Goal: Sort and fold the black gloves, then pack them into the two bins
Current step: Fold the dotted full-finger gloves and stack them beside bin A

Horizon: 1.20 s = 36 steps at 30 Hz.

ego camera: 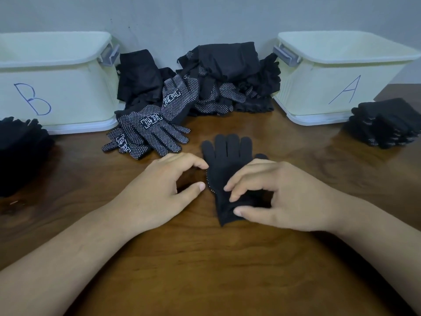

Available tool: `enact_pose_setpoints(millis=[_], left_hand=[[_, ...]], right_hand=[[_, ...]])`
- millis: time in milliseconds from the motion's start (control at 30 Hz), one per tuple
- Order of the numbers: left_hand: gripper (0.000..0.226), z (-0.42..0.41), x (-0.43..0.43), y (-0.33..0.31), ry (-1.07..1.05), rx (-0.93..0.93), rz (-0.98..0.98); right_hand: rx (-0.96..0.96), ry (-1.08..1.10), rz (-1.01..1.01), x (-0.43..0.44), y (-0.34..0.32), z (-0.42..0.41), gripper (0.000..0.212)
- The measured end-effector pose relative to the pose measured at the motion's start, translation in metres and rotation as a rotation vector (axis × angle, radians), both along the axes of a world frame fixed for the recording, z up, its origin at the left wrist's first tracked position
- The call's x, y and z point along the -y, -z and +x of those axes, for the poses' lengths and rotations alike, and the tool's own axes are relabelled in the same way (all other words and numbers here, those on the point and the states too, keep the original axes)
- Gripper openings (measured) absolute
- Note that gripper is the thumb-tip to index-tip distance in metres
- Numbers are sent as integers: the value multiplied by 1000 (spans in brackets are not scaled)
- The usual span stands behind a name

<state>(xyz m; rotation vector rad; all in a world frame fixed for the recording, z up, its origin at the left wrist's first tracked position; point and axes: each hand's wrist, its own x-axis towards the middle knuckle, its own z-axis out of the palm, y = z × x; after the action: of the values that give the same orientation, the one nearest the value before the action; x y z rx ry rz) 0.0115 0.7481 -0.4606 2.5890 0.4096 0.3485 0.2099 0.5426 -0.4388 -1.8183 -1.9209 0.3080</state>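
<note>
We see a dark brown wooden bench (pixel 205 270) filling the lower two thirds of the frame, its wavy grain glossy and catching pale reflections. Across the top of the frame, behind it, we see a plain grey-blue wall (pixel 205 17) marked by a few small dark specks.

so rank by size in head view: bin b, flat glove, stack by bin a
1. bin B
2. flat glove and folded stack look alike; stack cropped, glove nearer, so unranked.
</note>
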Motion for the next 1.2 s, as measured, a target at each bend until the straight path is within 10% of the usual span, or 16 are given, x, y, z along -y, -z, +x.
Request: enact_pose_setpoints(millis=[1200], left_hand=[[18,-3,10,-5,235,72,143]], right_hand=[[-150,38,-48,16,-29,32,4]])
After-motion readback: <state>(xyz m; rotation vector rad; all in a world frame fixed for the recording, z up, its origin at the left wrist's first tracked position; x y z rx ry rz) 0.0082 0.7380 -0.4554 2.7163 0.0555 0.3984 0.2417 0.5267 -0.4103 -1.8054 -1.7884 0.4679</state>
